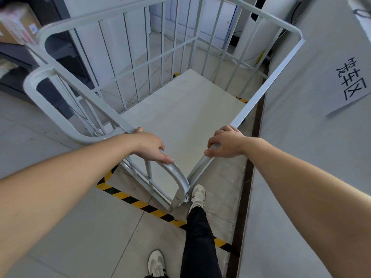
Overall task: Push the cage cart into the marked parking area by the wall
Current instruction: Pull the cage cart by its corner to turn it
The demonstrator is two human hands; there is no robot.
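Grey cage cart [180,117] sits mostly inside striped floor tape [128,197], beside wall [301,157]. Left hand [149,148] and right hand [225,143] wrap top rail. Last push step; next, small shove forward.

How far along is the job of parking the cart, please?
Nearly done: the cart sits mostly inside the striped tape, beside the wall. In hand: left hand and right hand grip its top rails. Left: the near corner appears over the tape.
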